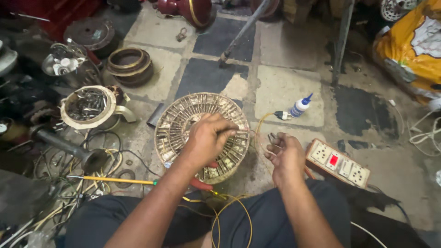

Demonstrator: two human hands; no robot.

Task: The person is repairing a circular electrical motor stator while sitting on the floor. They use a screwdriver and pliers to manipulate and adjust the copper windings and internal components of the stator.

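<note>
Item, floor between the knees: round wound stator point(202, 138), left hand point(207, 140) resting on its top, fingers pinched narrow on a thin wire. Right hand point(285, 154) just beside, curled around small pliers near the yellow lead point(262, 124). Risk, judged: a hard pull could snap the wire or nick windings; the power strip point(339, 163) lies close.

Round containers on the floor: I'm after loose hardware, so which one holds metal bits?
The cream-rimmed round tub left of the left hand, filled with grey metal pieces; the brown ringed bowl behind looks empty.
</note>
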